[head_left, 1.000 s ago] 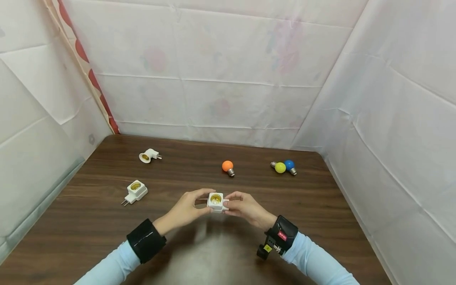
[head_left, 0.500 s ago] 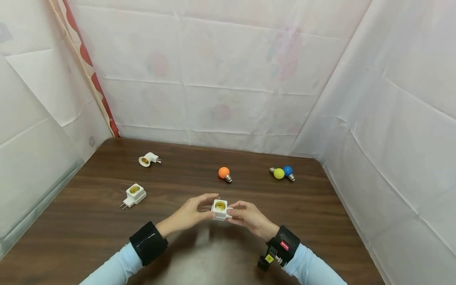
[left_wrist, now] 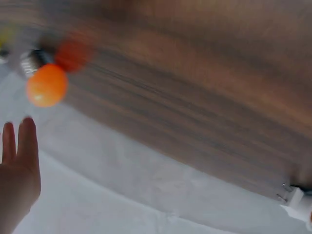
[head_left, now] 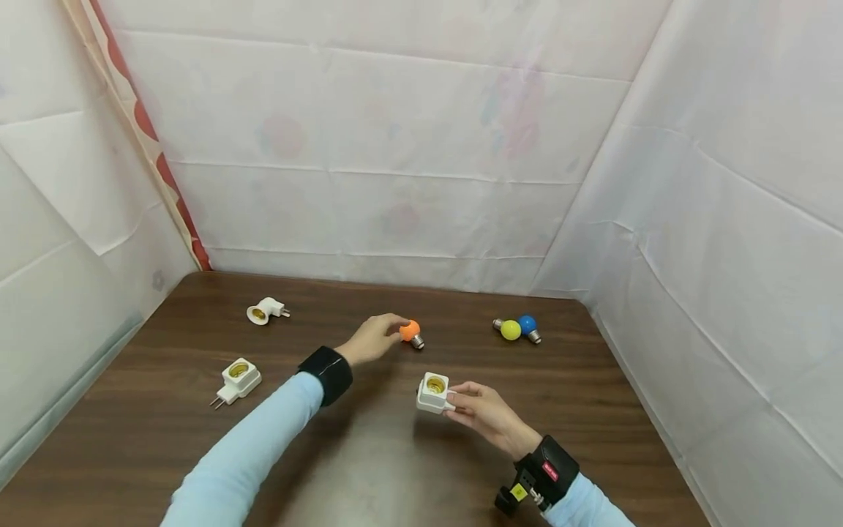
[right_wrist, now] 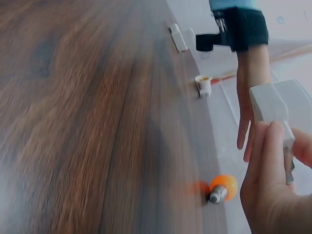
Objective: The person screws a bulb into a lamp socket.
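The left hand (head_left: 372, 339), fingers extended, is hovering left of the orange bulb (head_left: 410, 331); nearer, the right hand (head_left: 489, 419) is pinching a white socket (head_left: 431, 400).

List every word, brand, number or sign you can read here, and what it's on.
Nothing is legible.
Red tag on the black right wristband: pale lettering, too small to read.
Yellow sticker on the device beside it: any mark too small to make out.
White socket in the right hand: no lettering visible.
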`<control>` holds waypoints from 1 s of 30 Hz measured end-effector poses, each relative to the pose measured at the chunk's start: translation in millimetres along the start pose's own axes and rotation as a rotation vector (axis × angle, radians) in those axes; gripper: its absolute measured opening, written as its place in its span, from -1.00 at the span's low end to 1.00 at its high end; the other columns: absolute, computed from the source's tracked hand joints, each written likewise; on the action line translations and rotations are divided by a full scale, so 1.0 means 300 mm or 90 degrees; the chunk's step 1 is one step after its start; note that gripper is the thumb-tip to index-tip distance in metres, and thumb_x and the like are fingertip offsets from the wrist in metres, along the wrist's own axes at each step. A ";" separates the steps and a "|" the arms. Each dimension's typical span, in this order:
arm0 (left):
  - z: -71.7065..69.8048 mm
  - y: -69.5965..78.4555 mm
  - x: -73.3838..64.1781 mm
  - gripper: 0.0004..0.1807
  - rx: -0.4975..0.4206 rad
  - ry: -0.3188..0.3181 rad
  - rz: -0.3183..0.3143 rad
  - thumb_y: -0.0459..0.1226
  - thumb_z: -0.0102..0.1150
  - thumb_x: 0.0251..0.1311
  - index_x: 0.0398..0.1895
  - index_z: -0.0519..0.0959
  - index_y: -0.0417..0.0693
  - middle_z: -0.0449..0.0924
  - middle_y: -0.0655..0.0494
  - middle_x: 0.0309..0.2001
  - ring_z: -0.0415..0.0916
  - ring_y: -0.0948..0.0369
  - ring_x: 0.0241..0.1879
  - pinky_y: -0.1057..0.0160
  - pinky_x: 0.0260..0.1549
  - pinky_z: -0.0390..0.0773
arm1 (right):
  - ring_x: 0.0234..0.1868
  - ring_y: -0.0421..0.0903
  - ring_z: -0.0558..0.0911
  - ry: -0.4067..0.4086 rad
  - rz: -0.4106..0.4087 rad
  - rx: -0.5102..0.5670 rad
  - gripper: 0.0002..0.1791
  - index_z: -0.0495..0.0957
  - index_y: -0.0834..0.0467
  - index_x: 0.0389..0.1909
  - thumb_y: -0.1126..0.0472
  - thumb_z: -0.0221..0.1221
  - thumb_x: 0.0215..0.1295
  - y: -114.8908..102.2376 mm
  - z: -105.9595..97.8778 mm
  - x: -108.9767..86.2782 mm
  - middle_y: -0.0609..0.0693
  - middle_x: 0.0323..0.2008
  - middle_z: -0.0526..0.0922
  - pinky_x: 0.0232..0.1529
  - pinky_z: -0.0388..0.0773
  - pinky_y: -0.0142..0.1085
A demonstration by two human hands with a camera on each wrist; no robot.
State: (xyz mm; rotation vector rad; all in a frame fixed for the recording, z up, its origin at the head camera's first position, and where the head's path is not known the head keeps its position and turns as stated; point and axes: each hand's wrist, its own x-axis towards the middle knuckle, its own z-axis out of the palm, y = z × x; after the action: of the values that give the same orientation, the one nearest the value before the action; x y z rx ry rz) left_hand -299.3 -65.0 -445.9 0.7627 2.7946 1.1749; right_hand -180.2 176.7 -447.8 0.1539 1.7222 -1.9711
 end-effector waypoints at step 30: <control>0.137 -0.094 0.164 -0.48 0.159 -0.090 0.056 -0.55 0.12 0.01 0.12 0.45 -0.15 0.39 -0.08 0.17 0.39 0.01 0.12 0.09 0.08 0.42 | -0.17 -0.12 0.58 0.037 0.010 0.039 -0.49 0.27 0.36 0.07 0.19 0.18 0.20 0.011 -0.072 0.014 0.22 -0.05 0.41 -0.05 0.56 -0.37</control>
State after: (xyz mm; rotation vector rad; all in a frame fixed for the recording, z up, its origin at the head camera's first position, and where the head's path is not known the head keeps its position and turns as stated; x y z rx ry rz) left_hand -346.6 -32.6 -486.1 0.9525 2.8453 0.7550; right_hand -187.5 195.8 -456.6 0.2479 1.6918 -2.0284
